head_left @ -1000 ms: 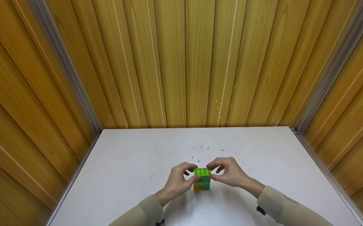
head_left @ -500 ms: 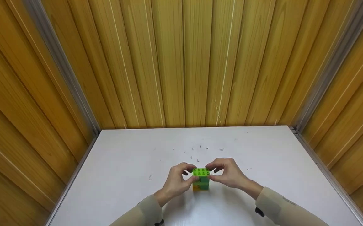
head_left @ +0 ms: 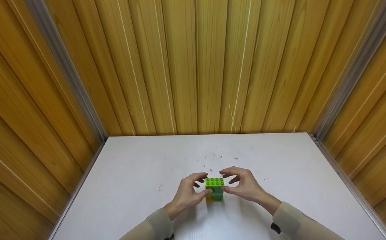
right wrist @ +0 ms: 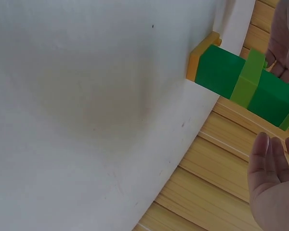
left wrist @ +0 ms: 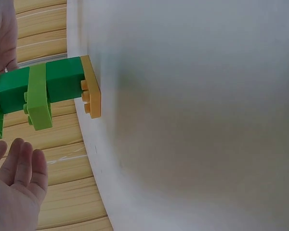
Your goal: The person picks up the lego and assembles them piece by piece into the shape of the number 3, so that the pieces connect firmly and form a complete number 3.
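Note:
A stack of toy building blocks stands upright on the white table between the two hands. On top is a light green plate (head_left: 215, 181) with studs. Under it, dark green bricks (left wrist: 65, 79) alternate with a light green middle layer (right wrist: 248, 79), and an orange plate (left wrist: 90, 86) forms the base. My left hand (head_left: 189, 193) curves loosely beside the stack, its thumb at the front face and its other fingers off the blocks. To the right, my right hand (head_left: 244, 183) has its thumb tip by the top plate's corner, the remaining fingers spread behind and apart from it.
The white table (head_left: 139, 166) carries small dark marks beyond the stack. Wood-patterned panels (head_left: 206, 66) enclose it at the back and both sides, with grey metal posts (head_left: 69, 66) at the corners.
Fingers of both hands have lifted away from the top plate's far edge, loosening from the blocks. The stack keeps its place on the table.

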A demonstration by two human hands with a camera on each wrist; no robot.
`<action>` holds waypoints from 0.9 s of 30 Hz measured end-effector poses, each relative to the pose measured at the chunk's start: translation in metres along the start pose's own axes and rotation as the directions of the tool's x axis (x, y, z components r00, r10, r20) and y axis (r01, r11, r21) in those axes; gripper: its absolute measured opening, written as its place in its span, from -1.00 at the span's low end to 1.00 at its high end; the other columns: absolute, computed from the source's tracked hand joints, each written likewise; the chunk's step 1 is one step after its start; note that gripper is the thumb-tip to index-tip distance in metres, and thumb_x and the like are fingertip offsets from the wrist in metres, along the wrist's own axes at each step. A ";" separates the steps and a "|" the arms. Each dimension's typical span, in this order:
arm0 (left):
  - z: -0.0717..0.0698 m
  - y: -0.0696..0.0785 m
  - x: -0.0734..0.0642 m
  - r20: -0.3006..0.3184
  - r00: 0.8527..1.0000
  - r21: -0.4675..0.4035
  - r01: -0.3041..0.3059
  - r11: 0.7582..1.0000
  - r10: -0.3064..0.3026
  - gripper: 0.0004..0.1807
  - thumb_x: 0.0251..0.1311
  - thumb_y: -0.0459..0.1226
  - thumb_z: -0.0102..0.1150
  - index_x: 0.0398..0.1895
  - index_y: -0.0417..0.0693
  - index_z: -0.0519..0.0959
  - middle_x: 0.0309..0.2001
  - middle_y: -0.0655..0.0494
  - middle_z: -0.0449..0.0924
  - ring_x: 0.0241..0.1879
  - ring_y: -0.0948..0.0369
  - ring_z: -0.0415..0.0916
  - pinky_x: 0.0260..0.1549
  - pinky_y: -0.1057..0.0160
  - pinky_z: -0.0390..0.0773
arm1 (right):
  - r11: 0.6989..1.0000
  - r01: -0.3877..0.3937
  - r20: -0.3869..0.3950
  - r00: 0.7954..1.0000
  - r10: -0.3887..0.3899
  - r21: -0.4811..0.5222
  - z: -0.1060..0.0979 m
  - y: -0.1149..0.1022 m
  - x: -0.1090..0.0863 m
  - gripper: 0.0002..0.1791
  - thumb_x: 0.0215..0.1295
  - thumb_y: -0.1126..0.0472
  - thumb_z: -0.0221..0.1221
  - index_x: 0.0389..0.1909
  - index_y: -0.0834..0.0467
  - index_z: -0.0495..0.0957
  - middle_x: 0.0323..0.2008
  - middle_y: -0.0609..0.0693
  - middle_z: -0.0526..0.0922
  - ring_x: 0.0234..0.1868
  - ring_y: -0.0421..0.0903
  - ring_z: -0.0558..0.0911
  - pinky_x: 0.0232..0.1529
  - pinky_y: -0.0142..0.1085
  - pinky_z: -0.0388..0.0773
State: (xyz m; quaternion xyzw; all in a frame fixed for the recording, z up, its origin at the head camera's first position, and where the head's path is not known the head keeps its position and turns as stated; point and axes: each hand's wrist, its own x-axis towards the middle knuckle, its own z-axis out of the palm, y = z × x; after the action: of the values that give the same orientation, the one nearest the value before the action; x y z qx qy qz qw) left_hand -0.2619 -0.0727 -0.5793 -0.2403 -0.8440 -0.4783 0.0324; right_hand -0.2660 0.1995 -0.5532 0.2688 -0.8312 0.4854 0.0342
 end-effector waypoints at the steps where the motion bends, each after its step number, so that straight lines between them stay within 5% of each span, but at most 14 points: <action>1: 0.001 -0.001 -0.001 0.003 1.000 0.000 0.001 1.000 -0.001 -0.43 0.37 -0.19 0.56 0.42 -0.03 0.66 0.29 0.01 0.80 0.17 0.07 0.75 0.09 0.22 0.77 | 1.000 -0.009 0.002 1.000 0.009 0.010 0.001 0.001 -0.002 -0.46 0.29 0.21 0.61 0.28 0.09 0.76 0.19 0.12 0.84 0.15 0.22 0.82 0.04 -0.13 0.87; 10: 0.008 -0.007 -0.005 0.020 0.999 0.000 0.034 0.999 -0.034 -0.41 0.36 -0.30 0.54 0.44 -0.09 0.63 0.25 0.04 0.80 0.16 0.16 0.75 0.10 0.23 0.78 | 0.993 -0.100 0.014 0.995 0.100 0.070 0.014 0.011 -0.014 -0.35 0.30 0.26 0.58 0.40 0.25 0.66 0.28 0.24 0.80 0.23 0.24 0.81 0.12 -0.12 0.86; 20: 0.013 -0.009 -0.007 0.034 0.998 -0.034 0.046 0.998 -0.045 -0.45 0.38 -0.35 0.52 0.42 -0.01 0.65 0.24 0.11 0.82 0.17 0.20 0.77 0.15 0.11 0.81 | 0.985 -0.138 0.022 0.990 0.136 0.105 0.024 0.014 -0.016 -0.32 0.30 0.39 0.51 0.44 0.39 0.59 0.25 0.29 0.81 0.19 -0.03 0.83 0.18 0.06 0.82; 27: 0.014 -0.009 -0.007 0.037 0.998 -0.047 0.052 0.998 -0.050 -0.43 0.41 -0.38 0.48 0.46 -0.03 0.63 0.28 0.06 0.80 0.18 0.15 0.79 0.17 0.09 0.82 | 0.981 -0.156 0.016 0.988 0.155 0.117 0.025 0.015 -0.015 -0.34 0.35 0.40 0.49 0.46 0.37 0.58 0.27 0.28 0.80 0.22 0.09 0.82 0.16 -0.15 0.84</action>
State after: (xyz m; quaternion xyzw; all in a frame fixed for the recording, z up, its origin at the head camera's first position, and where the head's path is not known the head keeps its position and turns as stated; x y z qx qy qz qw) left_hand -0.2567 -0.0681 -0.5958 -0.2277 -0.8386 -0.4949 -0.0008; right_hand -0.2548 0.1910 -0.5826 0.2061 -0.8198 0.5338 -0.0226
